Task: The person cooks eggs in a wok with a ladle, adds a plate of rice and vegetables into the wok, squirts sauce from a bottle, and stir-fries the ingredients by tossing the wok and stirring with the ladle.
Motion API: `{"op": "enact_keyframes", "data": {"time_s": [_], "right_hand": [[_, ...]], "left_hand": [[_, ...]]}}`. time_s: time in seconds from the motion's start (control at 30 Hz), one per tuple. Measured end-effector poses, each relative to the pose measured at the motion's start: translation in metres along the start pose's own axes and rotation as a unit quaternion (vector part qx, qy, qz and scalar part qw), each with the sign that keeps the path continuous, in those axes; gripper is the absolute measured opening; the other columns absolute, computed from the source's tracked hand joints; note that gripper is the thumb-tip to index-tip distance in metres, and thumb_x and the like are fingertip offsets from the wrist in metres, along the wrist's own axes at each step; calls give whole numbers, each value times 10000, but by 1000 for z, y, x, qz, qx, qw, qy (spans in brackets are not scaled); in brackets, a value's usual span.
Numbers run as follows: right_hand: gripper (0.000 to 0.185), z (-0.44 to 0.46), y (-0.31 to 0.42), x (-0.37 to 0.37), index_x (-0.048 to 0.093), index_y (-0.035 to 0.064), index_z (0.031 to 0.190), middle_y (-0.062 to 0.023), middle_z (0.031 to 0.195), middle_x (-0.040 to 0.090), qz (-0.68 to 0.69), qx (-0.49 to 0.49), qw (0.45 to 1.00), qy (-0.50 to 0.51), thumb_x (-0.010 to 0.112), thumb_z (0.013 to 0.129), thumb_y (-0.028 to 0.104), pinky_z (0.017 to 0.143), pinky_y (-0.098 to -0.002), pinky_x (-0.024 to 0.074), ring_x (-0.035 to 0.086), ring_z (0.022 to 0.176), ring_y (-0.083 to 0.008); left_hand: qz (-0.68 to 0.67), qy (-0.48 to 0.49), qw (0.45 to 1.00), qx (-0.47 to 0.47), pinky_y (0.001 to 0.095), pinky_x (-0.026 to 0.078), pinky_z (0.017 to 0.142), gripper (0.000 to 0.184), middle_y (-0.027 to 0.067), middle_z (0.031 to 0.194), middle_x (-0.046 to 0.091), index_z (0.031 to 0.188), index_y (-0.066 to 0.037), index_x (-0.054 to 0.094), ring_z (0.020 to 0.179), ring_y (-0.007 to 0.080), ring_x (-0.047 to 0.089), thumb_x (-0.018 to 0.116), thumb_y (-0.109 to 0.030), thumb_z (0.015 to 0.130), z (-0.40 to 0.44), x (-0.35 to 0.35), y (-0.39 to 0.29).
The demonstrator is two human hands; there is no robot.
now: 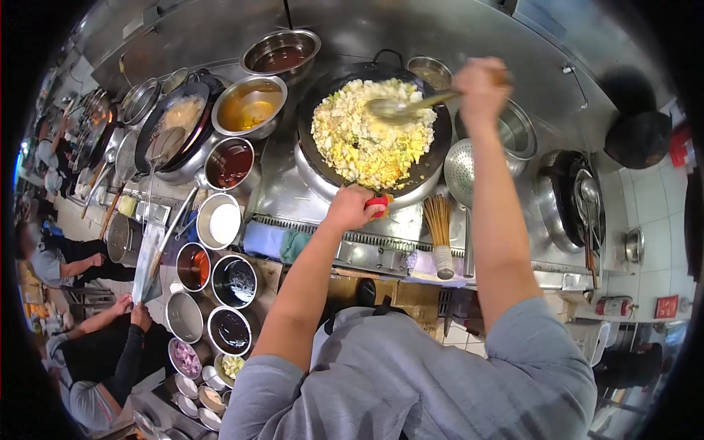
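- Currently grips, with the raised right hand (480, 92), the wood-ended handle of a long metal ladle (389, 111), fingers wrapped fully round it; blurs somewhat with motion.
- Dips the ladle's round end into a crumbly yellow-and-white food mixture (367, 139), spread across the inside of a wide, round, black wok (312, 158) on the steel cooktop, directly in front of the body.
- Closes the left hand (348, 207) at the wok's near rim, fingers curled around something bright red (377, 205); cannot tell whether a cloth or a handle cover.
- Has, near the right forearm, a round, perforated metal skimmer (460, 169) and, just beside it, a brown bamboo brush (438, 220) with a white-wrapped end.
- Has, left of the wok, a round steel bowl (273, 128) of amber liquid and, closer to the body, a folded blue cloth (262, 240) touching a green one.
- Includes, far right, a red fire extinguisher (614, 306) with a pale label and, near it, a red rectangular sign (666, 306) bearing pale marks; too small to read on either.
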State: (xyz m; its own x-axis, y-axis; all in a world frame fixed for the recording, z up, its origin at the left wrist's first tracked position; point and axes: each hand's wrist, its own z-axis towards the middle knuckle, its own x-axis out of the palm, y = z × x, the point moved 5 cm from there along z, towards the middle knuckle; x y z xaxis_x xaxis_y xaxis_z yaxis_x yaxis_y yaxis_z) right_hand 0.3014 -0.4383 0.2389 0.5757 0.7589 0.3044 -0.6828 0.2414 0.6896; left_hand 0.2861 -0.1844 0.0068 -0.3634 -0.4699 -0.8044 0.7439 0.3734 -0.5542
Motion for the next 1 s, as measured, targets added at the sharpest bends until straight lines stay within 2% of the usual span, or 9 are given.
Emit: {"op": "enact_keyframes", "data": {"time_s": [0.1,0.27,0.33,0.4,0.5,0.57,0.67,0.87,1.0], "right_hand": [[361,10,-6,80,384,132,650,50,528,360,91,173,970,144,641,901,105,404,-274,254,305,403,-70],[302,-9,16,94,431,89,680,29,505,403,70,37,989,126,643,895,109,412,-262,321,373,403,-74],[278,-11,-7,89,442,75,690,6,524,439,101,70,976,180,629,894,101,411,-263,343,395,405,-81],[295,35,0,62,424,96,664,-8,522,460,-29,135,985,103,600,900,83,399,-267,356,412,399,-92],[303,87,5,10,419,114,648,-13,527,481,39,146,988,44,582,898,64,379,-272,359,434,405,-102],[311,58,2,-9,422,127,643,8,523,452,-51,28,998,-19,591,897,68,377,-265,345,418,405,-98],[318,41,-24,65,393,133,676,35,503,369,105,207,964,125,614,901,92,378,-263,306,362,394,-89],[294,66,-19,100,417,111,668,31,497,372,105,97,988,53,626,874,90,386,-271,301,358,390,-92],[274,68,-29,106,472,113,681,28,530,446,-11,239,955,173,644,885,177,400,-275,313,388,413,-96]], "left_hand": [[28,26,999,-23,454,465,805,407,144,835,661,791,-46,650,886,343,612,654,-450,843,-2,7,1],[44,20,998,-30,451,470,790,381,117,832,665,801,-72,663,905,313,615,650,-451,844,1,7,4],[45,9,998,-37,447,474,787,369,116,829,663,793,-74,661,899,315,615,656,-439,842,0,4,1],[33,-3,999,-31,450,478,786,369,122,826,661,790,-68,657,890,320,616,656,-433,843,-1,1,-2],[9,7,1000,-25,458,474,776,372,144,822,652,795,-50,653,871,351,605,689,-419,821,0,0,-1],[1,7,1000,-22,457,475,777,363,149,822,650,794,-48,652,870,355,604,691,-407,822,2,3,6],[-9,33,999,-16,450,481,787,337,163,837,653,808,-37,655,884,359,607,694,-371,824,0,6,2],[15,2,999,-28,438,491,807,346,159,871,669,867,-32,680,901,353,617,693,-375,825,1,0,0],[13,10,999,-43,437,492,813,358,160,879,669,900,-34,692,905,351,619,691,-384,826,0,-2,-3]]}}
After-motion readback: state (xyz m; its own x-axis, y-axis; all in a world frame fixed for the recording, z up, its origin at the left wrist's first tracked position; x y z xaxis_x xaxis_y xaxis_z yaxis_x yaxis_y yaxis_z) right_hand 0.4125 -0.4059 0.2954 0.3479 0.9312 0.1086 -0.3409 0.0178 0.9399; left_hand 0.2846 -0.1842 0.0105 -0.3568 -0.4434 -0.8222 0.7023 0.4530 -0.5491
